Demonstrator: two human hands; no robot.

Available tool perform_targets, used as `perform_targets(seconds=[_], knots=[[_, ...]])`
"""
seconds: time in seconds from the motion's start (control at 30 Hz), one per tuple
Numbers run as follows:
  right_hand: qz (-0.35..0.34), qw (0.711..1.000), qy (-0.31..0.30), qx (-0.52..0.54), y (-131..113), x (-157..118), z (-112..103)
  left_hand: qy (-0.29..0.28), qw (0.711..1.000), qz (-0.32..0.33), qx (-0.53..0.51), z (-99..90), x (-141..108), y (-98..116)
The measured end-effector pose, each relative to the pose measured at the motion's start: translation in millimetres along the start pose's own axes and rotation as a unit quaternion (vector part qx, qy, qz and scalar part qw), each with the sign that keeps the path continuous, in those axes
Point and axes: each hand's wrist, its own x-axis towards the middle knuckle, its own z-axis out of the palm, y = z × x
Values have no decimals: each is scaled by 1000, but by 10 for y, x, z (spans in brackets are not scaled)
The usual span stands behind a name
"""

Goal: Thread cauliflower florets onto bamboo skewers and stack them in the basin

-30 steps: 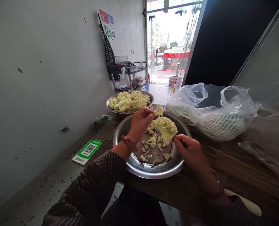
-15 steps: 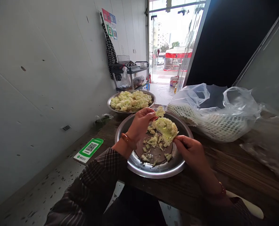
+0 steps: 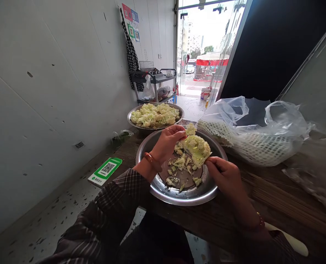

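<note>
My left hand (image 3: 170,141) is closed, its fingertips pinching a small cauliflower floret (image 3: 190,129) over the far side of a steel basin (image 3: 176,200). Just below that floret is a larger cauliflower piece (image 3: 198,148), gripped at its lower right end by my closed right hand (image 3: 223,171). Whether a skewer runs through the pieces cannot be made out. Loose cauliflower bits (image 3: 179,161) lie in the bottom of the basin. Behind it, a second metal bowl (image 3: 129,119) is heaped with cauliflower (image 3: 154,114).
Right of the basin stands a clear plastic bag (image 3: 262,135) with foam-netted contents. Thin bamboo skewers (image 3: 284,198) and a pale handle-like object (image 3: 289,238) lie on the dark table's right side. A green QR-code sign (image 3: 105,171) is at left, below the wall. A cart (image 3: 157,79) stands behind.
Both hands keep hold of the cauliflower with almost the same pose. The whole view has shifted slightly, so things appear a little further right.
</note>
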Motion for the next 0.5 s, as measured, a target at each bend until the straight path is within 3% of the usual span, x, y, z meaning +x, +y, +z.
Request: perform_targets(seconds=[0.27,0.5], knots=[[40,999,-3,32,3,5,-24,-20,997,13,68,74,-50,-6],[83,990,-14,114,25,22,-38,7,1000,-18,23,66,-62,27]])
